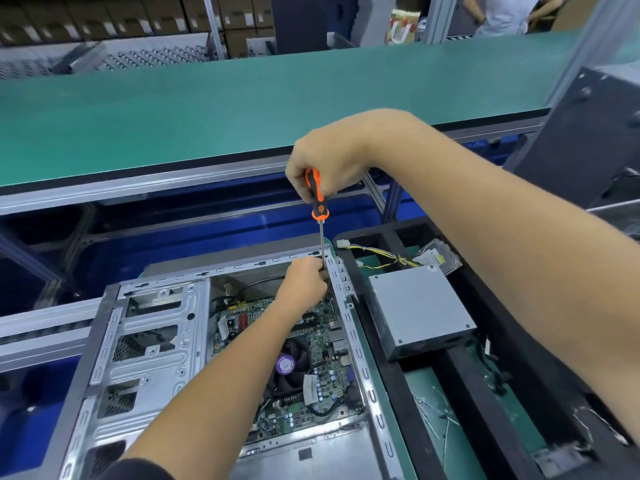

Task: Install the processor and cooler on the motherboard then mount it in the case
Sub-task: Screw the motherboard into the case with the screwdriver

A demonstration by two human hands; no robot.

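Two hands work the mounting — the green motherboard (277, 344), black fan cooler (291, 362) fitted, lies in the silver steel case (152, 344); right hand (325, 161) fingers clamp the orange-black screwdriver (317, 199), left hand (306, 278) fingers pinch its tip at the board's one o'clock corner — screws remain.

Factory assembly line: green conveyor belt (242, 109), stacked cartons (138, 15).

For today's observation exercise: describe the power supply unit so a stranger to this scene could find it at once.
Start at the open metal computer case lying flat, motherboard inside. Immediately to its right sits a black tray. The power supply is the plain grey metal box in that tray, set apart from the silver hard drive behind it by its yellow-and-black wire bundle.
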